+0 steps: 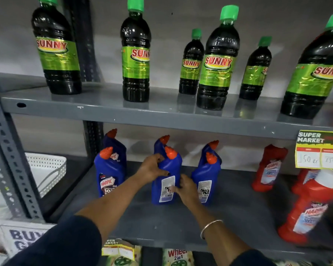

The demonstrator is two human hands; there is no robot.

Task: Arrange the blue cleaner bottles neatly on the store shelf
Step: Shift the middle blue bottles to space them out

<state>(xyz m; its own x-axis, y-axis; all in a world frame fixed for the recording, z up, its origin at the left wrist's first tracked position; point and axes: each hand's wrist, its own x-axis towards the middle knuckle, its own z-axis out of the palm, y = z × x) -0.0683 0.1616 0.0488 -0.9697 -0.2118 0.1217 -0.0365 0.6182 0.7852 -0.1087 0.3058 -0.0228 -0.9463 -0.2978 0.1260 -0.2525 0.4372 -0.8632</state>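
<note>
Several blue cleaner bottles with orange caps stand in three front-and-back pairs on the grey middle shelf. The left front bottle shows its Harpic label. The middle front bottle has its white back label facing me. My left hand grips its upper left side, and my right hand holds its lower right side. The right front bottle also shows its back label. Behind each front bottle stands another blue bottle, mostly hidden.
Red cleaner bottles stand at the right of the same shelf. Dark bottles with green caps fill the upper shelf. A white perforated basket sits at the left. A price tag hangs from the upper shelf edge.
</note>
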